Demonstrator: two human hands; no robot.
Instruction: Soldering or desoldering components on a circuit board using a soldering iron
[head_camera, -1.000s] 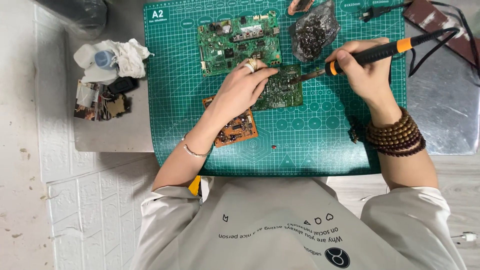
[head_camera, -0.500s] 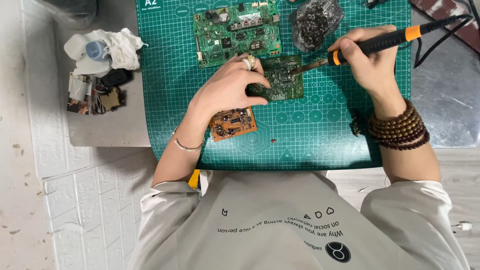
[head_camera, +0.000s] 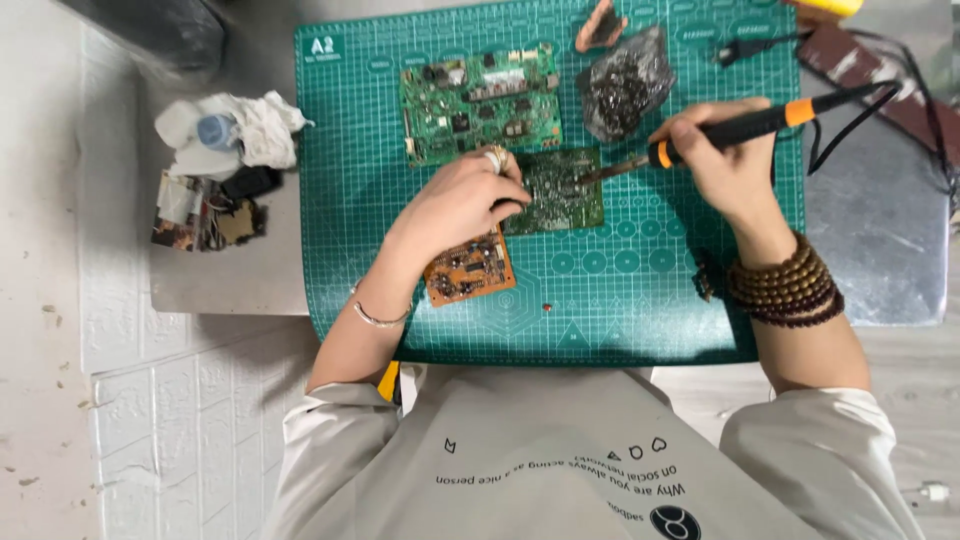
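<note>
Gripping a black-and-orange soldering iron (head_camera: 745, 127) in the right hand (head_camera: 725, 165), fingers wrapped tight round the handle, tip touching the dark green circuit board (head_camera: 562, 190) lying mid-mat. Pressing down on that board's left edge with the left hand (head_camera: 455, 205), fingers curled, ringed finger on top, grip holding nothing but the board flat. Lying nearest the body, just under the left wrist, a small orange circuit board (head_camera: 468, 268) on the green cutting mat (head_camera: 640, 300). Sitting farther back, a larger green circuit board (head_camera: 480, 100), and beside it a clear bag of dark parts (head_camera: 622, 88). Resting off to the left on the table (head_camera: 230, 275), a crumpled white cloth (head_camera: 235, 130).
</note>
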